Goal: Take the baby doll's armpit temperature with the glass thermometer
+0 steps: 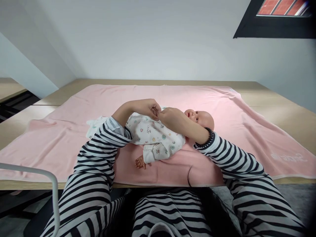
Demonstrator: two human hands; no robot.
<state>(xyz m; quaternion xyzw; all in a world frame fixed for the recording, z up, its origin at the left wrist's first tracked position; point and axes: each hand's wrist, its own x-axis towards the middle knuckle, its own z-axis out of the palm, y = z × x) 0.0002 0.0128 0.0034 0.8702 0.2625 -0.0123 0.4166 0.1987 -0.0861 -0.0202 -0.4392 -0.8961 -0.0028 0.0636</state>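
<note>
A baby doll (199, 118) lies on its back on a pink blanket (74, 108), head to the right. It wears a white printed romper (153, 133). My left hand (146, 108) and my right hand (172, 119) meet over the doll's chest, both with fingers pinched closed on the romper's front edge near the neck. The doll's near arm (145, 158) sticks out toward me. A black bead bracelet (206, 140) circles my right wrist. Both my sleeves are black-and-white striped.
The blanket covers a wooden table (283, 108) that stands against a white wall. A white chair arm (37, 177) curves at the lower left. A second table (10, 87) stands at the far left. A dark-framed window (276, 19) sits top right.
</note>
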